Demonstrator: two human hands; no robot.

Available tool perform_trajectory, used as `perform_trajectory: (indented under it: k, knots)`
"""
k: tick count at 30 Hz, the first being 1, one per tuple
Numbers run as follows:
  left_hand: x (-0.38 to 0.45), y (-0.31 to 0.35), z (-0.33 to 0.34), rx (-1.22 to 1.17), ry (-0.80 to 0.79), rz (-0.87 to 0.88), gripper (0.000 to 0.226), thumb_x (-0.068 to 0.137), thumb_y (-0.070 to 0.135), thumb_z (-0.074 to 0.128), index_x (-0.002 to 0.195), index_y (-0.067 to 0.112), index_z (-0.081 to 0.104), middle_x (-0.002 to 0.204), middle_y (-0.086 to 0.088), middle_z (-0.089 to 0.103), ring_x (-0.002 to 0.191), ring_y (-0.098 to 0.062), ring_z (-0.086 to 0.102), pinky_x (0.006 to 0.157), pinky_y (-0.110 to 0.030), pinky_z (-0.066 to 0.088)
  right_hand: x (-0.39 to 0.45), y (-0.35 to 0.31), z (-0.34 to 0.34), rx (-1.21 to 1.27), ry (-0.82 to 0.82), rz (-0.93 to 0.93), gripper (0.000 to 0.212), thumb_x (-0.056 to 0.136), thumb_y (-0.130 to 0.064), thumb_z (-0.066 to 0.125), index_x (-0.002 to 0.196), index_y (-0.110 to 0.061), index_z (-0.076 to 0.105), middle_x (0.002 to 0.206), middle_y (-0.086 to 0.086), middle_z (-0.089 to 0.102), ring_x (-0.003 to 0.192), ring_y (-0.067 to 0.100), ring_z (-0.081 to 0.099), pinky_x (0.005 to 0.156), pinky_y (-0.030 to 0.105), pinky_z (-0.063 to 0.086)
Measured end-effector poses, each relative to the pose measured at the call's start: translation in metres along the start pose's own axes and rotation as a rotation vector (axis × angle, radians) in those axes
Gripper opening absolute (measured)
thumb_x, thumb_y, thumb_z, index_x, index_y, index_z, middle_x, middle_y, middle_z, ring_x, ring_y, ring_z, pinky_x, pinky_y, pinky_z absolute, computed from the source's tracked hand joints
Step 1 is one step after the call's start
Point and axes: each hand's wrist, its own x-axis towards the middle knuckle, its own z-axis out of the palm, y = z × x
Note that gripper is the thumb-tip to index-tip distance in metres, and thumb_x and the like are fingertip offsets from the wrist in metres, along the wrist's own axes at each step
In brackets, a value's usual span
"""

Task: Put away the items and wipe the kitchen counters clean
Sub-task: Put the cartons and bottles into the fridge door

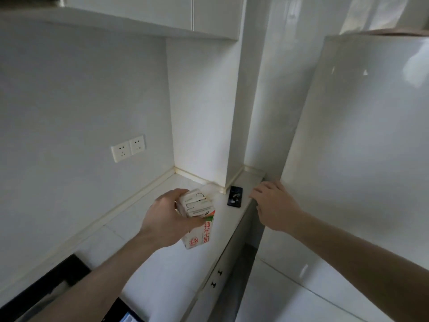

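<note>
A white milk carton (197,219) with red lettering and a touch of green near its top is held above the white desk (167,282), tilted so its folded top faces up and toward the wall. A small dark phone (235,196) lies flat on the desk's far end, near the corner and apart from the carton
</note>
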Motion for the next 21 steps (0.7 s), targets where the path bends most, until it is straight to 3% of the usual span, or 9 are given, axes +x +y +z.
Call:
perform_trajectory:
  k: [3, 6, 11, 15, 19, 21]
  knots:
    - [0.016, 0.017, 0.011, 0.003, 0.003, -0.005, 0.057, 0.060, 0.048, 0.088, 0.110, 0.045, 0.062, 0.099, 0.023, 0.070, 0.088, 0.007, 0.062, 0.062, -0.017, 0.050, 0.016, 0.022, 0.001, -0.190, -0.038, -0.002, 0.030, 0.090, -0.024, 0.053, 0.118, -0.026, 0.063, 0.120, -0.004, 0.063, 0.123, 0.024, 0.052, 0.119, 0.053, 0.009]
    - [0.026, 0.027, 0.022, 0.002, 0.011, -0.012, 0.055, 0.063, 0.046, 0.088, 0.110, 0.045, 0.061, 0.099, 0.024, 0.070, 0.086, 0.011, 0.062, 0.057, -0.008, 0.042, 0.028, 0.037, 0.005, -0.362, -0.088, 0.001, 0.026, 0.087, -0.026, 0.055, 0.108, -0.023, 0.069, 0.107, -0.003, 0.067, 0.114, 0.024, 0.056, 0.120, 0.059, 0.004]
    - [0.033, 0.036, 0.037, -0.011, 0.023, -0.023, 0.056, 0.063, 0.043, 0.090, 0.112, 0.042, 0.062, 0.098, 0.024, 0.070, 0.087, 0.010, 0.061, 0.061, -0.011, 0.044, 0.034, 0.041, 0.010, -0.447, -0.233, 0.004, 0.008, 0.091, -0.027, 0.058, 0.086, -0.027, 0.064, 0.096, -0.006, 0.068, 0.106, 0.019, 0.051, 0.107, 0.042, 0.026]
    - [0.033, 0.036, 0.041, 0.010, 0.014, -0.020, 0.055, 0.064, 0.043, 0.089, 0.112, 0.041, 0.063, 0.097, 0.027, 0.070, 0.086, 0.011, 0.060, 0.061, -0.011, 0.044, 0.040, 0.042, 0.014, -0.501, -0.259, 0.013, 0.010, 0.095, -0.025, 0.057, 0.093, -0.027, 0.066, 0.102, -0.007, 0.068, 0.107, 0.021, 0.050, 0.100, 0.036, 0.030]
    - [0.032, 0.034, 0.038, 0.010, 0.017, -0.006, 0.054, 0.064, 0.044, 0.089, 0.110, 0.045, 0.061, 0.098, 0.025, 0.069, 0.090, 0.007, 0.061, 0.063, -0.013, 0.045, 0.047, 0.037, 0.014, -0.495, -0.291, 0.067, 0.028, 0.097, -0.020, 0.057, 0.071, -0.018, 0.050, 0.091, -0.004, 0.064, 0.107, 0.021, 0.053, 0.104, 0.035, 0.029]
    - [0.029, 0.029, 0.034, 0.001, 0.010, -0.001, 0.052, 0.065, 0.043, 0.089, 0.108, 0.047, 0.060, 0.099, 0.024, 0.069, 0.090, 0.006, 0.061, 0.063, -0.013, 0.045, 0.048, 0.035, 0.015, -0.483, -0.305, 0.095, 0.029, 0.098, -0.020, 0.057, 0.070, -0.016, 0.050, 0.095, -0.002, 0.066, 0.111, 0.021, 0.052, 0.105, 0.035, 0.028]
